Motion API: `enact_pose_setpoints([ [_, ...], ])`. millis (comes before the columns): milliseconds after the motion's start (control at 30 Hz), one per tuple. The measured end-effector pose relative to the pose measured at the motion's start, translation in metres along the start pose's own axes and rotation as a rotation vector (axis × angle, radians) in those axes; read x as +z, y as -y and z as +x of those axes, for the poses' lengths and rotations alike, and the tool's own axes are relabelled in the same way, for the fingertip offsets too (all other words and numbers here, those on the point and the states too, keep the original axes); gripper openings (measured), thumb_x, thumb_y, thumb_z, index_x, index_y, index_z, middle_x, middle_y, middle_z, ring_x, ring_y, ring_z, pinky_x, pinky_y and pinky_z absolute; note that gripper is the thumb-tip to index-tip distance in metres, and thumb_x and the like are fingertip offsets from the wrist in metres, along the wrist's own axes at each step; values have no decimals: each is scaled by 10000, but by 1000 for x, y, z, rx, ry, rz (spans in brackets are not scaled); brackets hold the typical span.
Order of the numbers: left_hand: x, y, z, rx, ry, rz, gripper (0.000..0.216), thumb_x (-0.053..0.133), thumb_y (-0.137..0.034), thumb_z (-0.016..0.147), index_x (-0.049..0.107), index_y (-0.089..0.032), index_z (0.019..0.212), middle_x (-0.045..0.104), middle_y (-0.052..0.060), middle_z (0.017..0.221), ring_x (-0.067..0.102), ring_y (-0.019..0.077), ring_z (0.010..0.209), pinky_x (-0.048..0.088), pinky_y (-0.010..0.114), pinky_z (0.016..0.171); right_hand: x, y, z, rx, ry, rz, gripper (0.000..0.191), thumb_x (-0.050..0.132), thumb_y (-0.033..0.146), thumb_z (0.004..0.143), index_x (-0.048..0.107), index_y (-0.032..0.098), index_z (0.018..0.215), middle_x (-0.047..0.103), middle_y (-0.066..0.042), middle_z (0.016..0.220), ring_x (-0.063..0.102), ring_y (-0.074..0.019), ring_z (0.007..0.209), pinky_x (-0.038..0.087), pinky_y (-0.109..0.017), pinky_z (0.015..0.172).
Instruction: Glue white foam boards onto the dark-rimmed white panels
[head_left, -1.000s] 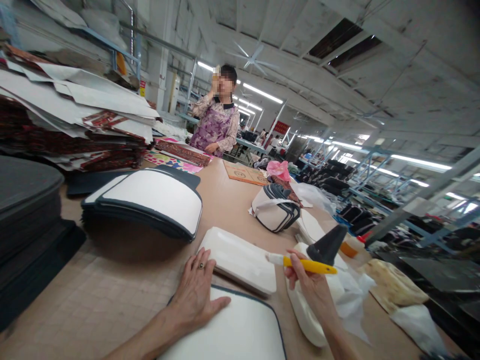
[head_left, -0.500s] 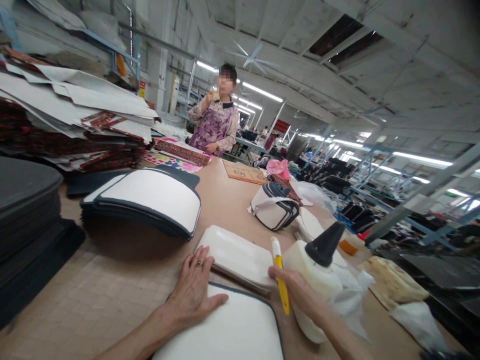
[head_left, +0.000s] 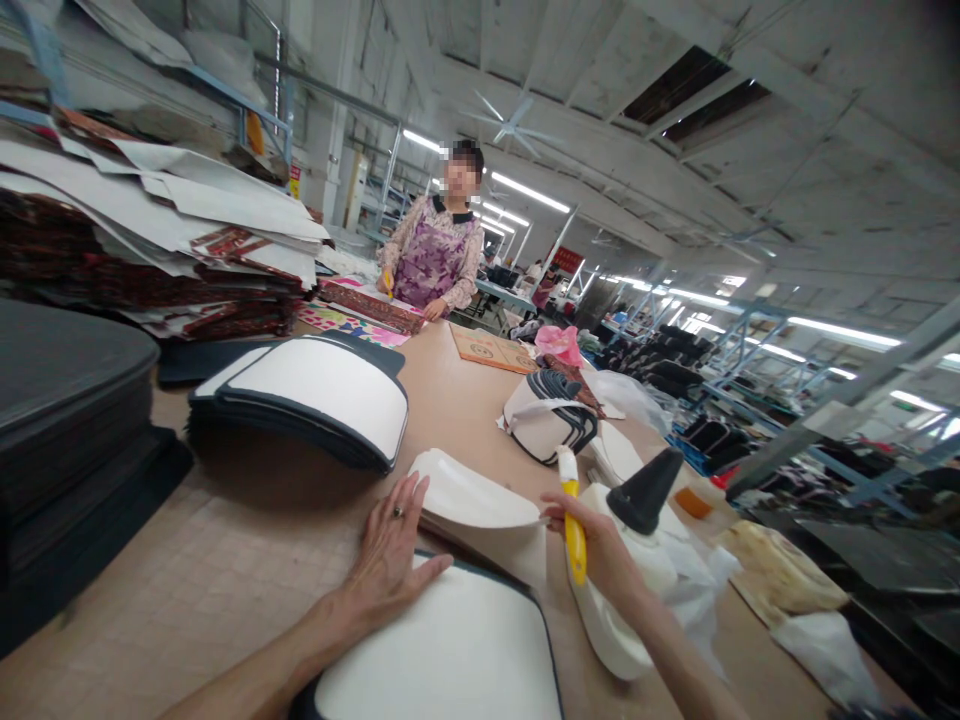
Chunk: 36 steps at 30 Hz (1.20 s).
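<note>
My left hand (head_left: 388, 560) lies open, its fingers spread at the near left edge of a stack of white sheets (head_left: 472, 495) and its thumb over a white panel with a dark border (head_left: 450, 650). In my right hand (head_left: 600, 545) is a brush with a yellow handle (head_left: 575, 540), pale end upward. The fingertips of that hand also pinch the right corner of the top white sheet, which bows up from the stack. Close beside the right hand stands a whitish plastic bottle (head_left: 611, 630) with a black cone-shaped top (head_left: 645, 492), partly covered by the forearm.
Left are a pile of dark-edged white panels (head_left: 315, 395), a thick dark stack (head_left: 67, 400) and heaped patterned sheets (head_left: 247, 235). A bundle of curved pieces (head_left: 544, 420) sits beyond the white stack. Across the table (head_left: 442, 390) stands a co-worker (head_left: 435, 255).
The top white sheet's right corner has been raised by my right hand, which still holds the brush. My left hand stays nearly in place. The co-worker's raised hand has come down to the table.
</note>
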<state>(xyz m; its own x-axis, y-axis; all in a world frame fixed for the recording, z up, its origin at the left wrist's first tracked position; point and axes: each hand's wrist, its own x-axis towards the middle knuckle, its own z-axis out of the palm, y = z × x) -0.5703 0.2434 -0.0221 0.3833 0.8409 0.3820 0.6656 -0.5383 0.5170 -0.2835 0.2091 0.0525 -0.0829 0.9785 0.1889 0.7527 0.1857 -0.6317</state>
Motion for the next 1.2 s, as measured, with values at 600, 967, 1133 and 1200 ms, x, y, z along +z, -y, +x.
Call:
enact_pose_setpoints([
  [600,-105,-40,0,61,-539,-477,161,568,-315,823,601,-180,742,517,23,871,513,160,823,416,283,780,-47,119,-60,56,-670,456,401,738,329,618,572,228,968,640,-27,832,645,-172,728,556,-306,643],
  [967,-151,-24,-10,-301,86,-915,397,655,-375,645,586,-142,959,524,-30,662,494,126,629,380,238,575,-16,92,-63,371,-720,467,597,777,419,504,592,221,1036,617,-7,763,567,-119,628,468,-196,511],
  [1133,-114,-2,-29,-352,146,-985,644,620,-264,648,350,-174,1226,498,-78,625,474,97,573,344,210,548,8,70,-73,486,-573,396,644,735,506,531,544,214,1072,621,1,746,549,-129,601,455,-216,505],
  [1200,-103,4,-34,-352,179,-985,567,597,-239,653,374,-186,1172,493,-82,621,470,93,564,338,202,541,16,62,-78,491,-538,359,623,711,531,551,536,209,1055,611,10,711,551,-141,606,459,-232,524],
])
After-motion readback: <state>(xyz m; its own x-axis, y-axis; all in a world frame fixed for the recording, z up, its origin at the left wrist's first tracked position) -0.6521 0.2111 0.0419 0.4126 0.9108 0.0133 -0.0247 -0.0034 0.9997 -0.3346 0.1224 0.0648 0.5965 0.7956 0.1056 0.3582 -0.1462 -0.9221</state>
